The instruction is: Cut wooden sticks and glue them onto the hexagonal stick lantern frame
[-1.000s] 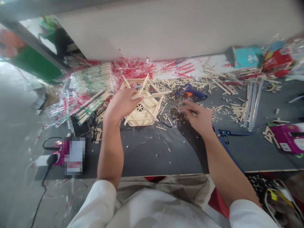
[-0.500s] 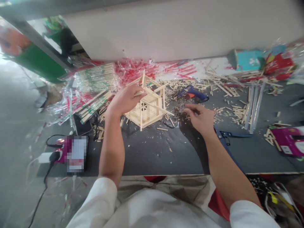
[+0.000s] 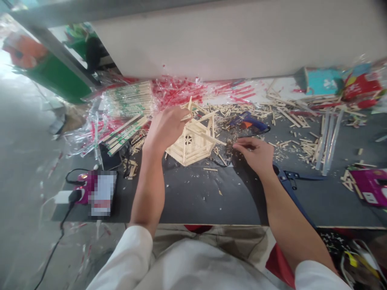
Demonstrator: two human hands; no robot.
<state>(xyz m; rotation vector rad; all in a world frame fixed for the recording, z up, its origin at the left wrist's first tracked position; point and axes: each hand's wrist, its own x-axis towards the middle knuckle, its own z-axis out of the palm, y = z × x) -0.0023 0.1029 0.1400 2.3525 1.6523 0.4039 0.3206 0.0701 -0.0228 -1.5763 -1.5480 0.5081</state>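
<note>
A many-sided lantern-like frame of pale wooden sticks (image 3: 193,151) is tilted on the dark table, its open stick ribs on top and a small spoked wheel shape inside. My left hand (image 3: 163,131) is closed at its upper left, fingers pinching a rib. One loose-ended stick (image 3: 211,137) juts to the right from the frame. Just beyond that end is my right hand (image 3: 256,153), thumb and forefinger pinched together; whatever lies between them is too small to make out. Behind the right hand lies a blue glue gun (image 3: 255,125) with an orange part.
Blue-handled cutters (image 3: 292,177) lie by my right forearm. Clear glue sticks (image 3: 328,141) and cut stick pieces (image 3: 308,147) are farther right. Bundled sticks (image 3: 128,100) and red plastic wrappers (image 3: 178,90) line the back. A phone (image 3: 102,197) rests beside a purple power strip (image 3: 83,191) at left.
The view has shifted a little. My right hand has moved left, closer to the jutting stick's end. The frame has tilted slightly in my left hand.
</note>
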